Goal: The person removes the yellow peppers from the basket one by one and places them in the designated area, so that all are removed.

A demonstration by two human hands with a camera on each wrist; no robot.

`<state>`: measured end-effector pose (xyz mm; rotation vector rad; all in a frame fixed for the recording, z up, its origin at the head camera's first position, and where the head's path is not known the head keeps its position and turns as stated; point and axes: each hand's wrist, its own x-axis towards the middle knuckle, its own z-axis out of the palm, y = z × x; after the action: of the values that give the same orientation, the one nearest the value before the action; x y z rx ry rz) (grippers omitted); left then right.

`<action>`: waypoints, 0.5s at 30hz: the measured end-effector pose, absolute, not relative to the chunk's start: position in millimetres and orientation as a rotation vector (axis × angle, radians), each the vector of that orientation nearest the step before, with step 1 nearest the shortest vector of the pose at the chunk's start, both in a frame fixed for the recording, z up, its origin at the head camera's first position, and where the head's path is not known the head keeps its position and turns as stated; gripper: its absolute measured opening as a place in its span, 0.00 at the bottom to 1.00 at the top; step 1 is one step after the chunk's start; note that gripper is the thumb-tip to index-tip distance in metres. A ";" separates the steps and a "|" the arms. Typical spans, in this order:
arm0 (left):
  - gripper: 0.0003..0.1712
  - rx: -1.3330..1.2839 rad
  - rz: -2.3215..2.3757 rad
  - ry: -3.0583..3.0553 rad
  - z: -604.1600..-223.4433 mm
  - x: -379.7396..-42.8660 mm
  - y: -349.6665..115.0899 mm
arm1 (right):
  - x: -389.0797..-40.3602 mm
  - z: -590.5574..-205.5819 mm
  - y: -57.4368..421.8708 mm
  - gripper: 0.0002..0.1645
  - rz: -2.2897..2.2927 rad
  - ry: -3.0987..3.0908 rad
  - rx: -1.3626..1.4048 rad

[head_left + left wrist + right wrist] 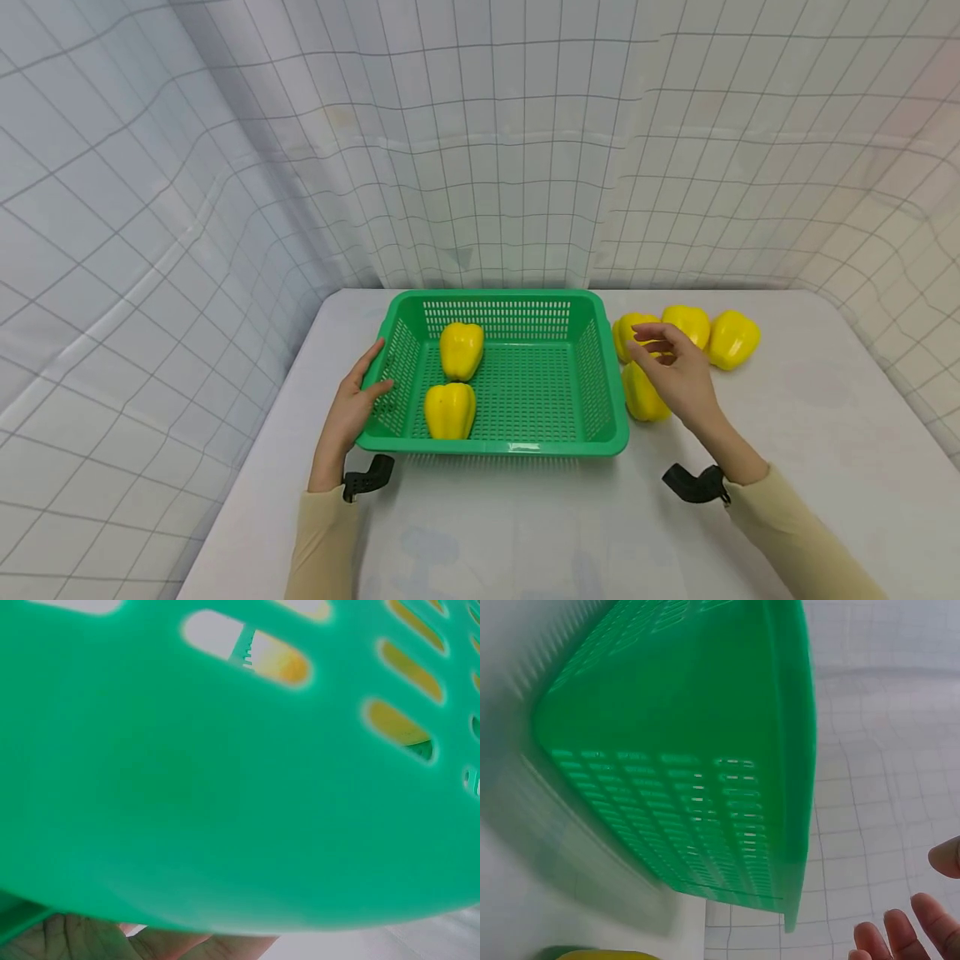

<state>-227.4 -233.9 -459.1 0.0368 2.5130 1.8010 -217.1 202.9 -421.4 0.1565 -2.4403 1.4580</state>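
A green plastic basket (525, 375) with slotted walls stands on the table, and two yellow bell peppers, one (461, 350) behind the other (450, 410), lie in its left part. My left hand (352, 408) grips the basket's left rim, thumb over the top edge. In the left wrist view, part of that hand (82, 939) shows beneath the green rim. To the right of the basket, my right hand (678, 375) hangs over several yellow bell peppers (647, 398), its fingers loosely bent and holding nothing. Right wrist view: the fingers (904, 934) and thumb are apart, beside the basket.
Behind the right hand lie more yellow bell peppers (733, 339) near the table's back edge. White grid-patterned curtains (525, 167) enclose the back and both sides of the white table (487, 533). Each wrist wears a black camera mount (369, 478).
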 end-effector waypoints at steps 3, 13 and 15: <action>0.37 0.039 1.807 2.509 -459.5 -227.4 -233.7 | -218.6 -416.4 196.4 0.22 1.463 -2.456 0.209; 0.37 0.059 1.807 2.523 -458.9 -227.2 -233.2 | -224.2 -395.2 174.1 0.20 1.494 -2.563 0.423; 0.37 0.056 1.810 2.520 -459.2 -227.2 -233.0 | -225.7 -392.4 168.8 0.18 1.490 -2.584 0.477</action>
<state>-227.2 -233.0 -459.2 0.0560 2.5199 1.8098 -225.7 168.8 -392.4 0.4767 -2.5838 1.4905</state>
